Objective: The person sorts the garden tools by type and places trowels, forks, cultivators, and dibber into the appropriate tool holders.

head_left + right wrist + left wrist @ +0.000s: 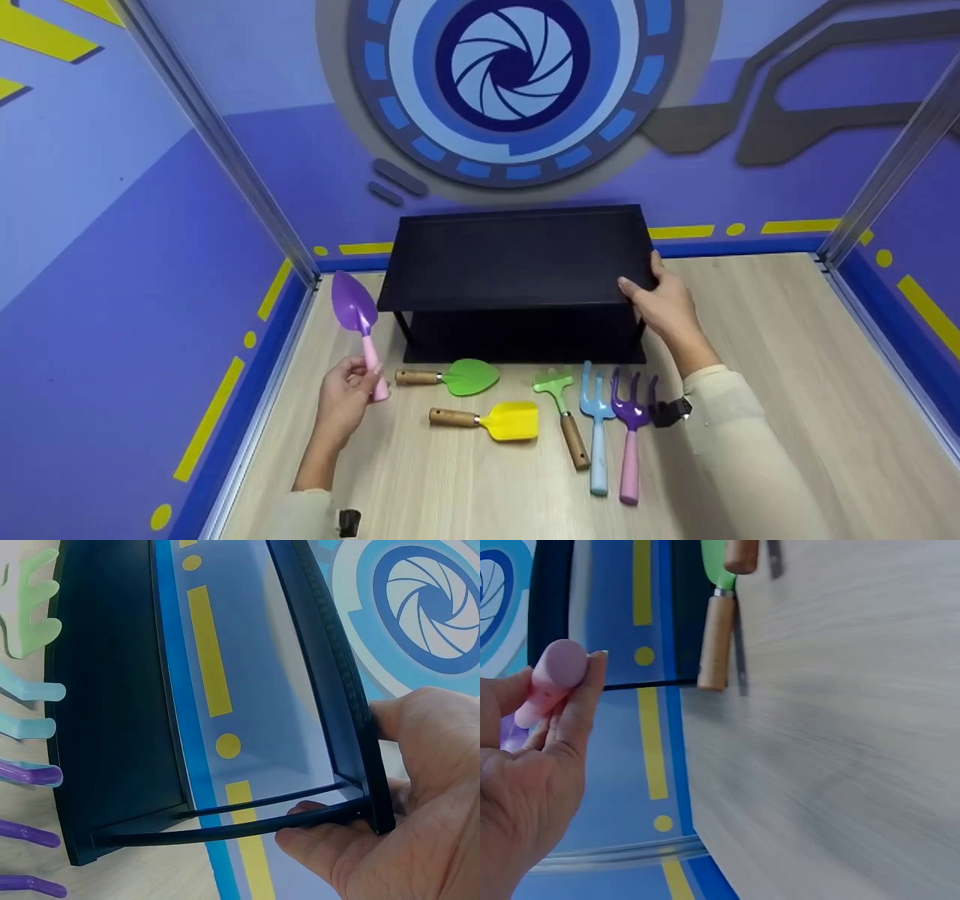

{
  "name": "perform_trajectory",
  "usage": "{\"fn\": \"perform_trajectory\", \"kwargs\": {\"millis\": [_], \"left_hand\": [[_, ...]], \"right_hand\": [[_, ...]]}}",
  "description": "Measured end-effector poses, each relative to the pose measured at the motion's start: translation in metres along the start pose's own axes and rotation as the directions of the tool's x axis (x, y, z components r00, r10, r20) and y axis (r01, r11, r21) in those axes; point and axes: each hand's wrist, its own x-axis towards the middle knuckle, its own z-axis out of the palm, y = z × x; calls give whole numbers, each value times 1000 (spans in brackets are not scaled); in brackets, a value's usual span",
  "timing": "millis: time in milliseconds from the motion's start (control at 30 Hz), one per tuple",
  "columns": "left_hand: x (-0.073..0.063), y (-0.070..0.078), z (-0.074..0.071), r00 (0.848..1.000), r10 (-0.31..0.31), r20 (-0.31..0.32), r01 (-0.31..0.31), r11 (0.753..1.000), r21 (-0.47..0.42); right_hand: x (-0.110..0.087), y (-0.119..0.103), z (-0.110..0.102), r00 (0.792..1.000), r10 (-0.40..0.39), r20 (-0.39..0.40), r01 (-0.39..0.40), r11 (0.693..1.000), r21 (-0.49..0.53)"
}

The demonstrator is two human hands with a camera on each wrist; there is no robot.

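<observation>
My left hand (343, 401) pinches the pink handle of a purple hand trowel (354, 304), its blade pointing up and away, left of the shelf. In the left wrist view, the butt of the pink handle (562, 664) shows between thumb and fingers. At the right end of a black two-tier shelf (517, 259), my right hand (667, 304) grips the top board's corner, thumb on top. The right wrist view shows fingers (319, 844) curled beneath, by the side posts. The shelf's lower board (112, 705) lies low, near the fork tines.
Before the shelf lie a green trowel (470, 377), a yellow spade (512, 421), a green rake (555, 384), a blue fork (598, 442) and a purple fork (630, 450) with a pink handle. Blue printed panels (247, 172) wall in the wooden tabletop (420, 495).
</observation>
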Motion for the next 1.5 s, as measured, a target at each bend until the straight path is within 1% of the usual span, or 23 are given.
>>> {"fn": "perform_trajectory", "kwargs": {"millis": [167,333,500,700,800,1000,1133,1333,1500], "left_hand": [[1,13,10,999,34,6,-34,999,5],[6,22,20,998,60,14,-60,998,2],[13,30,29,997,74,28,-74,997,-25],[17,37,37,995,96,27,-95,995,-37],[19,40,42,993,109,37,-107,993,-50],[23,44,49,994,94,58,-88,991,-101],[28,50,53,994,95,60,-86,987,-134],[34,56,62,992,100,76,-90,987,-130],[40,56,70,993,74,87,-63,990,-125]], "right_hand": [[0,-1,0,1000,5,5,-5,1000,10],[0,0,1,1000,9,8,-9,1000,21],[-1,1,1,1000,11,6,-12,1000,22],[1,1,1,1000,4,7,-4,1000,13],[1,2,0,1000,-1,4,1,1000,3],[1,2,1,1000,-3,3,3,1000,-8],[2,1,0,1000,-15,-3,15,1000,-14],[1,2,-1,1000,-11,3,12,1000,-18],[1,2,0,1000,4,10,-3,1000,-25]]}}
